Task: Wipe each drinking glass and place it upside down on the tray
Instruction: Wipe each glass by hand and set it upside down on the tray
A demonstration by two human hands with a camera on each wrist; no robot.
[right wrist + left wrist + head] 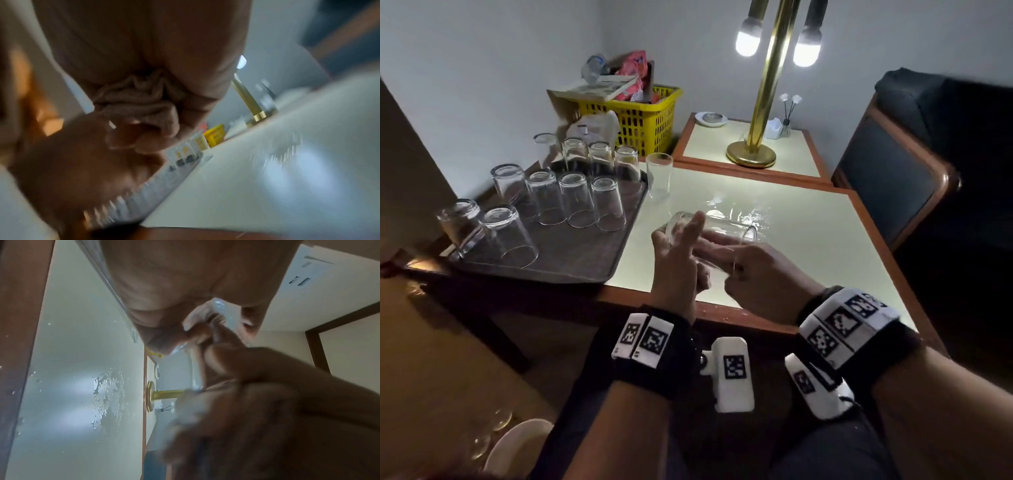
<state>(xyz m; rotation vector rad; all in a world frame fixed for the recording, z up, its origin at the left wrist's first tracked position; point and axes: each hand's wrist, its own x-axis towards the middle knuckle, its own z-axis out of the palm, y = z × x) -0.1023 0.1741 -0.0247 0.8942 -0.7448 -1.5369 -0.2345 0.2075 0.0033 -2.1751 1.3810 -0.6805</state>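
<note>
Clear glass fills the grip of both hands: a drinking glass [710,229] lies on its side in the air just above the near part of the tabletop [808,233], base pointing far-left and open mouth to the right. On the left hand [678,270] the thumb and lower fingers curl round the base end of the glass, while two fingers [693,228] stick up straight past it. Over at the mouth end, the right hand [756,274] has its fingers curled over the rim, and some seem to reach inside. Whether a cloth is held there I cannot tell from the head view; the right wrist view shows something crumpled and pale brown bunched in the palm, though it is blurred.

Water droplets [739,212] glint on the tabletop just beyond the glass. Farther off, one upright glass [660,178] stands on the tabletop beside the right edge of the tray [571,253]. Rows of upside-down glasses [575,202] stand on the dark tray at the left, and its near-right part is bare.

Behind the tray sits a yellow basket [643,123] stuffed with packets and papers. On a smaller table at the far right stand a brass lamp [767,102] with two lit bulbs, a small dish and a reed diffuser. Dark padding covers the chair [914,164] at the right
</note>
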